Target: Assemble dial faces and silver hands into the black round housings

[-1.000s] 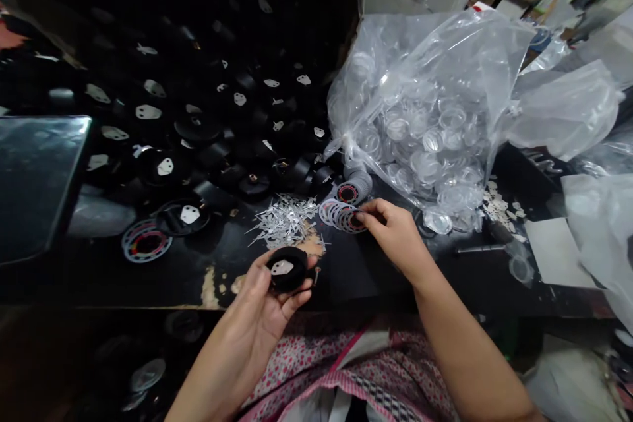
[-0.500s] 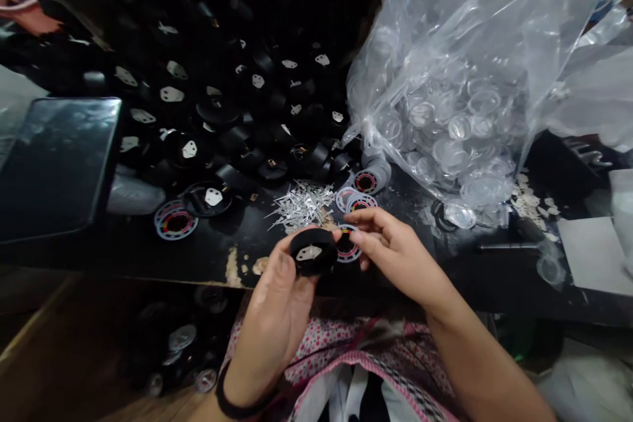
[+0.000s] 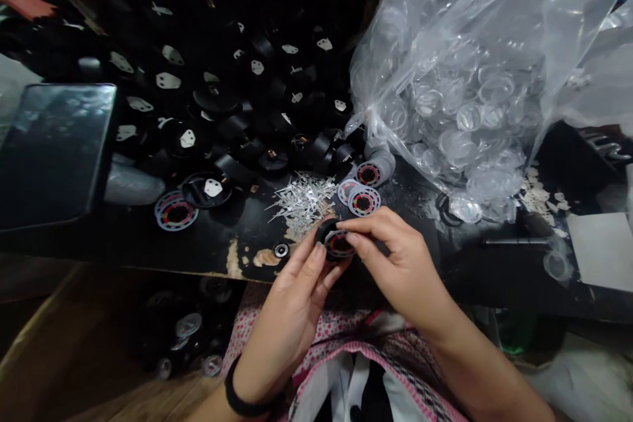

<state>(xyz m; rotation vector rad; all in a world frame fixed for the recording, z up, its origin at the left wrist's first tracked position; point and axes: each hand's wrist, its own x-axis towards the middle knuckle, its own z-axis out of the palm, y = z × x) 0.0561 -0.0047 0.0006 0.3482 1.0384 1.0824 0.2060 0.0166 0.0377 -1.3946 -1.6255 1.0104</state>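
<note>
My left hand (image 3: 299,287) is closed around a black round gauge housing (image 3: 322,231), held just above the table's front edge. Between the thumb and fingers of my right hand (image 3: 398,254) is a dial disc (image 3: 338,245) with red and yellow markings. The disc lies against the open face of the housing; whether it is seated inside, I cannot tell. Behind my hands is a heap of thin silvery pointers (image 3: 304,198). Loose dial discs (image 3: 364,201) lie beside the heap, near a fanned stack of dials (image 3: 370,173).
Many black housings (image 3: 217,99) with white plates fill the back. A plastic bag of clear round covers (image 3: 459,125) stands right. At left are a dark flat-topped box (image 3: 54,151) and more dials (image 3: 177,212). A small ring-shaped part (image 3: 281,250) sits near the front edge.
My left hand has moved right and turned the housing, so its open face now meets the dial disc in my right hand. The small ring-shaped part now shows on the table.
</note>
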